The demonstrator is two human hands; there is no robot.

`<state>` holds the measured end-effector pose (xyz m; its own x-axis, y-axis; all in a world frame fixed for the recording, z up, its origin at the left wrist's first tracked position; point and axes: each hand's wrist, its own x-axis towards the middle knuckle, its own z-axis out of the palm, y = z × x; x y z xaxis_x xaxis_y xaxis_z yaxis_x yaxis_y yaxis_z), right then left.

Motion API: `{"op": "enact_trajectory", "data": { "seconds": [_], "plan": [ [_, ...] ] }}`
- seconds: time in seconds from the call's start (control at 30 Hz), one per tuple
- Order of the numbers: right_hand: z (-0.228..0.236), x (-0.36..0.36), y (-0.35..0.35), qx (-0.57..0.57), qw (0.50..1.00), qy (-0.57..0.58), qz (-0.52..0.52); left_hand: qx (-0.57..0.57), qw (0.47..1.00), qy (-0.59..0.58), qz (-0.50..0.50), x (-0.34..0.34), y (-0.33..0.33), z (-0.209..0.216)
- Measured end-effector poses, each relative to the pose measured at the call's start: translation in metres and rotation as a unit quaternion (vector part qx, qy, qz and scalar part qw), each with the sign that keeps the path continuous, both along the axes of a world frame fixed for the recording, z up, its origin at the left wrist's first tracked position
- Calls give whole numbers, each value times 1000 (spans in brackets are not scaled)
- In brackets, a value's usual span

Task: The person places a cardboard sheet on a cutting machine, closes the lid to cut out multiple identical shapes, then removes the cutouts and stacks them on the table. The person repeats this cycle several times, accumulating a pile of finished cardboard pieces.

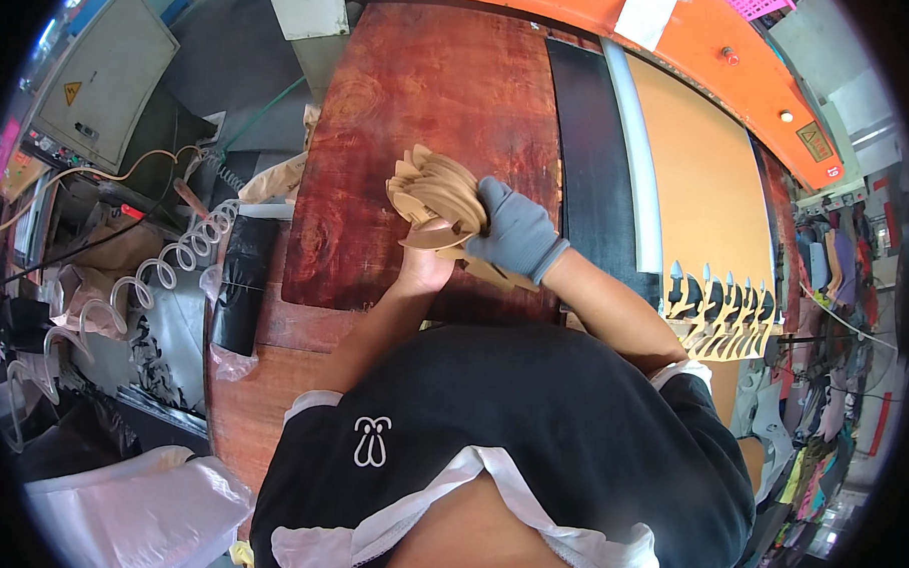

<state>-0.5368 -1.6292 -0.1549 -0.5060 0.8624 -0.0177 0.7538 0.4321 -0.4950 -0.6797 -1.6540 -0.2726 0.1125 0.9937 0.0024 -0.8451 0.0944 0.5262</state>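
Note:
A thick bundle of tan cut-out sheet pieces [443,188], curved and stacked in layers, is held above the reddish-brown board. My bare left hand [430,268] grips it from below, with the fingers partly hidden by the pieces. On the bundle's right side, my right hand [521,231] in a grey glove is closed around its edge. Some tan pieces also stick out under the gloved hand. To the right lies a tan sheet [714,173] with a row of curved shapes cut out of its near end.
The reddish-brown board [381,91] lies beneath my hands, with a dark strip [604,159] and a pale bar [634,160] beside it. An orange machine beam [723,53] spans the back. At left are a coiled clear hose [186,240], a black roll [244,282] and a grey cabinet [106,72].

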Motion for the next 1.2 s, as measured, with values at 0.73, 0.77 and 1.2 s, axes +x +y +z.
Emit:
{"op": "enact_trajectory", "data": {
  "seconds": [0.73, 0.77, 1.2],
  "plan": [
    [-37, 10, 0, -436, 760, 444, -187, -58, 984, 161, 55, -9, -14, 16],
    [-37, 11, 0, -444, 768, 423, -187, -102, 978, 158, 86, -8, -15, 15],
    [-49, 64, -73, -507, 760, 402, -68, -71, 956, 185, 218, 49, -103, 43]
  ]
}}
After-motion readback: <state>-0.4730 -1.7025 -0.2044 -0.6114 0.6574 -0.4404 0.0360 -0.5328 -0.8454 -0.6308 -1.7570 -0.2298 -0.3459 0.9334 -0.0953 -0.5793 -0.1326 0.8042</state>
